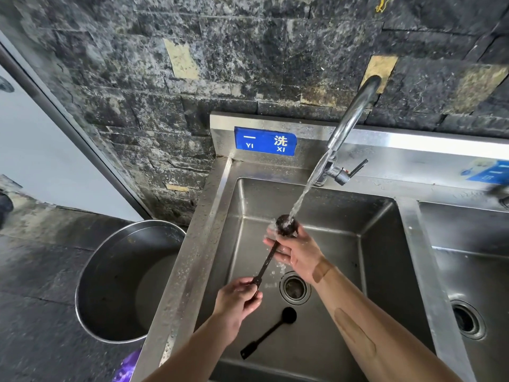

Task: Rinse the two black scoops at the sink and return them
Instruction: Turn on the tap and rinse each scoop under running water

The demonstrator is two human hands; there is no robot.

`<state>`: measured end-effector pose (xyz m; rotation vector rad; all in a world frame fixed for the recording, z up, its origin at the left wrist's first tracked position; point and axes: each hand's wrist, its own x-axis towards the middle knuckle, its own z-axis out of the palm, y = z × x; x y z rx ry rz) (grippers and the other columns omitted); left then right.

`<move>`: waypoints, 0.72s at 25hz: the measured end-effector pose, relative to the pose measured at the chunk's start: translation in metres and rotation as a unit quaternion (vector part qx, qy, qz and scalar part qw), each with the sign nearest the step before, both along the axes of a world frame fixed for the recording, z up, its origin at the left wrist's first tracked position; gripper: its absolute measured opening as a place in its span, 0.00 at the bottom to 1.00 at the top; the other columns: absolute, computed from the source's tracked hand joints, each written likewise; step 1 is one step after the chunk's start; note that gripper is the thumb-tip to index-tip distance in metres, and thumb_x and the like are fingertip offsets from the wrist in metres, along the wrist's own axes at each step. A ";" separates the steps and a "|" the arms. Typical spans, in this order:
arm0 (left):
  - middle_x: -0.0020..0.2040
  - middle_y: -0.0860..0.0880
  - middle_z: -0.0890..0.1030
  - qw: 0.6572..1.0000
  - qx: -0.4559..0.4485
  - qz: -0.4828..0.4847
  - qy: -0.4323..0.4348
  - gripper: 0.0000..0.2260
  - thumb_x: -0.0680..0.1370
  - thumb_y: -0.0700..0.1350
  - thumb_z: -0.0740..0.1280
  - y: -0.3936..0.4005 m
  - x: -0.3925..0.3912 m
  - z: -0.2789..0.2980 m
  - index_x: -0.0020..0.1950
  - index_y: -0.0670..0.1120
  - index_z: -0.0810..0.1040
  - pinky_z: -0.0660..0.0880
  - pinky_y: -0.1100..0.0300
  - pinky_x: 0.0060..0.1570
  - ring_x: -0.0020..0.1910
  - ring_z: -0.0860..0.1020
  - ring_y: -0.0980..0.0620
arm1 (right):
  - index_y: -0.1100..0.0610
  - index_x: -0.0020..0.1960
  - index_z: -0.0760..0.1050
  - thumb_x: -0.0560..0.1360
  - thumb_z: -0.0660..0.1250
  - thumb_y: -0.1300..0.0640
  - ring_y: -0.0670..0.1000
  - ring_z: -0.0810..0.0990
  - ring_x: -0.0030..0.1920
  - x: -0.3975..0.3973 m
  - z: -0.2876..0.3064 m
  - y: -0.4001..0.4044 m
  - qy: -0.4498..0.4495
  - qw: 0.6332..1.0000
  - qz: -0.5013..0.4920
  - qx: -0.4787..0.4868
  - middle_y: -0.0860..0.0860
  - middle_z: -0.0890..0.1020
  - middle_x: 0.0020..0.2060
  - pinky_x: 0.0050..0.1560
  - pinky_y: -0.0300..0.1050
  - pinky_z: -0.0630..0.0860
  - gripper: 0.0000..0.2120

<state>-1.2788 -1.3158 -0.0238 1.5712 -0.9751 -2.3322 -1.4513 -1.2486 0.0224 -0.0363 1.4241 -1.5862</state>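
Observation:
One black scoop point(268, 257) is held over the steel sink point(385, 260), its round bowl up under the running water. My left hand point(238, 299) grips the end of its long handle. My right hand point(296, 252) wraps around the bowl end, fingers against it in the stream. The second black scoop point(271, 330) lies flat on the sink floor, near the front, just below the drain point(294, 288). Water pours from the curved faucet point(349, 125) onto the held scoop's bowl.
A large steel pot point(91, 274) stands on the dark floor left of the sink. A second basin point(473, 285) lies to the right. A blue sign point(265, 141) is fixed to the backsplash. The faucet lever point(355, 170) sticks out to the right.

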 end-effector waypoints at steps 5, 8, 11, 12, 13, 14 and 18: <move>0.44 0.39 0.81 0.998 0.050 0.037 0.030 0.06 0.75 0.29 0.68 0.005 -0.035 0.003 0.48 0.38 0.79 0.79 0.54 0.48 0.41 0.80 0.45 | 0.47 0.72 0.62 0.74 0.67 0.67 0.56 0.84 0.56 -0.016 0.020 0.010 0.069 0.997 0.030 -0.008 0.55 0.84 0.58 0.55 0.58 0.79 0.31; 0.43 0.40 0.81 0.997 0.050 0.035 0.050 0.06 0.75 0.29 0.67 0.002 -0.055 0.013 0.49 0.38 0.78 0.79 0.55 0.49 0.42 0.80 0.46 | 0.48 0.74 0.59 0.76 0.62 0.74 0.58 0.84 0.56 -0.029 0.030 0.012 0.106 0.994 0.018 -0.024 0.58 0.84 0.58 0.59 0.59 0.75 0.34; 0.44 0.40 0.82 0.997 0.042 0.024 0.061 0.07 0.75 0.30 0.67 -0.003 -0.071 0.022 0.51 0.38 0.78 0.78 0.54 0.54 0.44 0.80 0.46 | 0.49 0.73 0.61 0.75 0.60 0.77 0.60 0.83 0.57 -0.038 0.036 0.014 0.116 0.992 -0.006 -0.051 0.61 0.83 0.57 0.57 0.61 0.76 0.34; 0.44 0.40 0.82 0.997 0.039 0.018 0.064 0.07 0.75 0.30 0.67 -0.004 -0.075 0.024 0.51 0.38 0.78 0.77 0.53 0.56 0.46 0.80 0.45 | 0.49 0.72 0.62 0.75 0.60 0.77 0.60 0.83 0.55 -0.040 0.037 0.015 0.122 0.991 -0.016 -0.060 0.60 0.84 0.55 0.57 0.62 0.75 0.33; 0.43 0.40 0.82 0.997 0.037 0.013 0.067 0.07 0.75 0.30 0.67 -0.004 -0.079 0.025 0.51 0.38 0.79 0.77 0.52 0.58 0.47 0.80 0.45 | 0.49 0.71 0.63 0.75 0.60 0.77 0.59 0.83 0.52 -0.041 0.036 0.017 0.126 0.989 -0.029 -0.070 0.58 0.85 0.51 0.55 0.59 0.75 0.32; 0.43 0.41 0.82 0.997 0.037 0.009 0.070 0.07 0.75 0.31 0.67 -0.004 -0.082 0.025 0.52 0.38 0.79 0.76 0.52 0.60 0.47 0.80 0.46 | 0.51 0.71 0.64 0.76 0.60 0.76 0.57 0.83 0.50 -0.042 0.034 0.020 0.126 0.988 -0.041 -0.076 0.55 0.86 0.48 0.53 0.56 0.73 0.31; 0.44 0.41 0.81 0.996 0.037 -0.023 0.072 0.06 0.77 0.31 0.66 0.006 -0.093 0.014 0.51 0.38 0.78 0.74 0.51 0.63 0.49 0.79 0.46 | 0.56 0.67 0.69 0.77 0.64 0.72 0.55 0.84 0.50 -0.040 0.015 0.034 0.113 0.991 -0.063 -0.031 0.56 0.85 0.53 0.54 0.54 0.77 0.22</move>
